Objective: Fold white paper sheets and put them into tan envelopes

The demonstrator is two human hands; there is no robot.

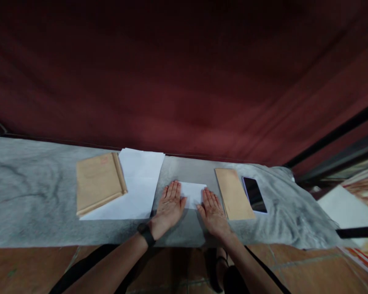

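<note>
A small white folded paper (192, 194) lies on the grey cloth of a narrow table (184, 232). My left hand (168, 206) rests flat on its left end, the fingers stretched out, with a dark watch on the wrist. Over the right end lies my right hand (213, 212), palm down, its fingers also extended. Both thumbs point inward across the paper, and neither hand grips anything. Just right of my right hand is a single brown envelope (235, 196).
On the left, a stack of brown envelopes (98, 181) partly covers large white sheets (141, 183). A phone (255, 195) with a dark screen lies right of the single envelope. Behind the table hangs a dark red cloth (184, 102). Black bars stand at the right.
</note>
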